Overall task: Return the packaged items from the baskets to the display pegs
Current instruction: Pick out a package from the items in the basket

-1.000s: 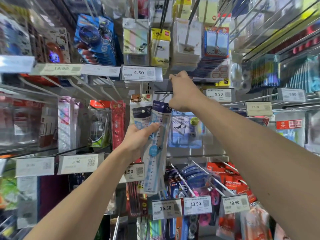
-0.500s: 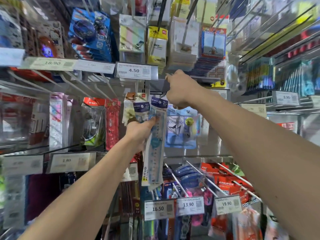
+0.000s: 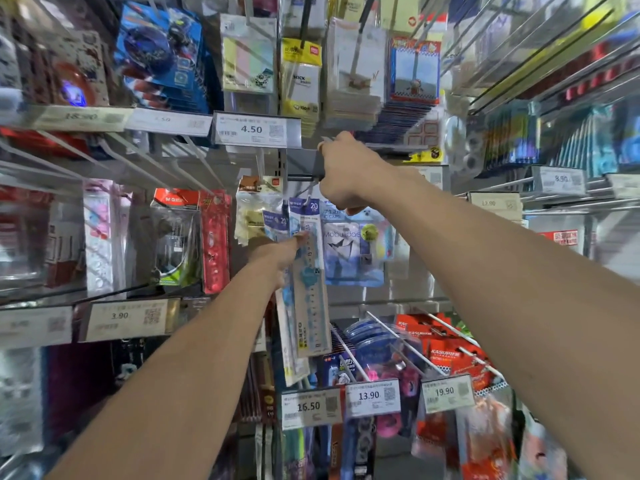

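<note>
Display rack (image 3: 282, 161), left hand (image 3: 277, 252) pinching ruler (image 3: 310, 289); right hand (image 3: 346, 171) gripping peg (image 3: 301, 175)

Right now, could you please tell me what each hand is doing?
Left hand: pinches the packaged blue ruler.
Right hand: curled round the grey tag holder at the peg's front.

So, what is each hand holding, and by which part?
The left hand pinches the long clear blue packaged ruler near its top, below the header. The right hand grips a dark grey flap by its edge.
</note>
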